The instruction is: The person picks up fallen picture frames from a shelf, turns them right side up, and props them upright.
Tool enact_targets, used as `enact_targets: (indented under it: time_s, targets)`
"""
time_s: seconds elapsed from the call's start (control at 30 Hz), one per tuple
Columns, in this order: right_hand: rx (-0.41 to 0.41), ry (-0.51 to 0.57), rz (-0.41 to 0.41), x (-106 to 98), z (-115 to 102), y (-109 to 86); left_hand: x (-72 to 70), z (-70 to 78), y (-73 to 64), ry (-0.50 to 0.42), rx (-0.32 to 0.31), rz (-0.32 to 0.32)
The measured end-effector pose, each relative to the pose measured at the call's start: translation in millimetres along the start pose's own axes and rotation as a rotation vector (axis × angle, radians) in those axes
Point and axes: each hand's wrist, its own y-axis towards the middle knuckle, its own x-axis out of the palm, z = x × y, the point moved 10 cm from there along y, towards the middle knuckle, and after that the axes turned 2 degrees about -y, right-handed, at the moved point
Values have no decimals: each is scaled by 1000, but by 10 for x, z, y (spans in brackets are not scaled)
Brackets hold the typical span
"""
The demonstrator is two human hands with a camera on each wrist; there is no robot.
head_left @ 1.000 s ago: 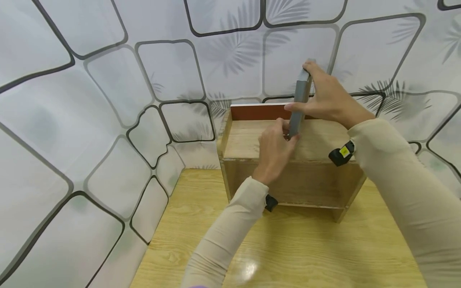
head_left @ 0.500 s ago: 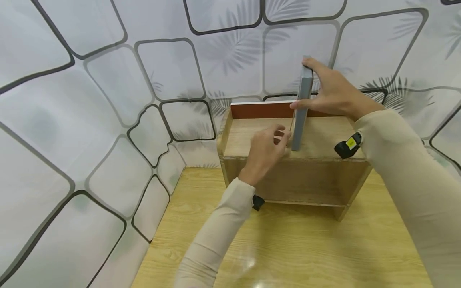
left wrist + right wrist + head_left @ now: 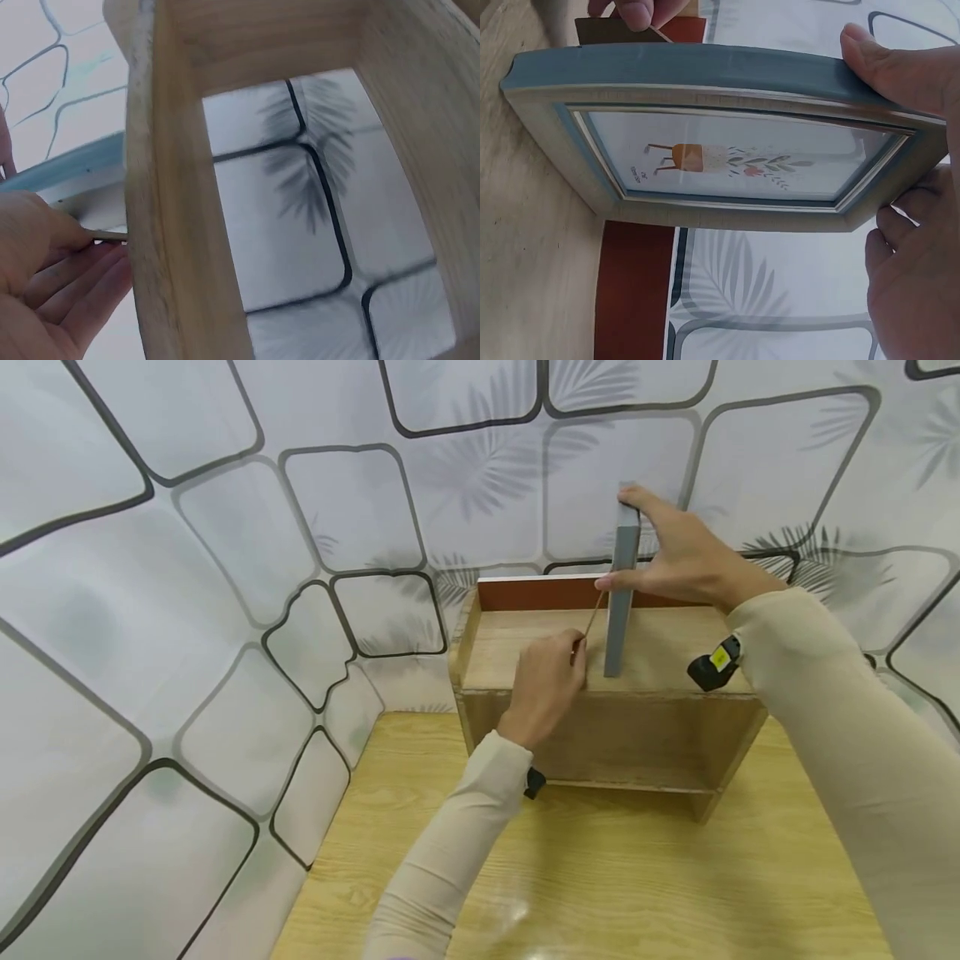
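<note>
A picture frame (image 3: 618,627) with blue-grey edges stands upright, edge-on to the head view, on top of the small wooden shelf unit (image 3: 510,643). My right hand (image 3: 678,556) grips its upper part, thumb on the near edge and fingers over the top. Behind glass, the right wrist view shows a print of a plant in an orange pot (image 3: 688,157). On the frame's left side, my left hand (image 3: 546,685) pinches the thin brown stand flap (image 3: 604,31), swung out from the back. In the left wrist view the shelf's side board hides part of the flap.
A reddish-brown board (image 3: 540,595) with a white top edge runs along the shelf's back. Below lies an open compartment (image 3: 637,739). The unit stands on a wood-grain surface (image 3: 420,793) against patterned walls (image 3: 480,485) meeting at a left corner.
My left hand has left the frame's lower edge, moved left, and now pinches the flap, which stands out from the back. The frame, tilted before, is upright, its base resting on the shelf top.
</note>
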Motion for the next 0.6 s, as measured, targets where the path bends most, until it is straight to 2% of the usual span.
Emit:
enact_targets:
  time_s: [0.2, 0.33, 0.43, 0.6]
  targets:
    - [-20, -25, -48, 113, -94, 113, -78, -54, -22, 194, 26, 22]
    - [-17, -35, -80, 179, -139, 171, -108, -119, -18, 281, 8, 24]
    - [-17, -37, -93, 213, -171, 199, -126, -199, -8, 296, -35, 16]
    - [-29, -34, -113, 278, -228, 254, -154, -307, 1, 265, -90, 11]
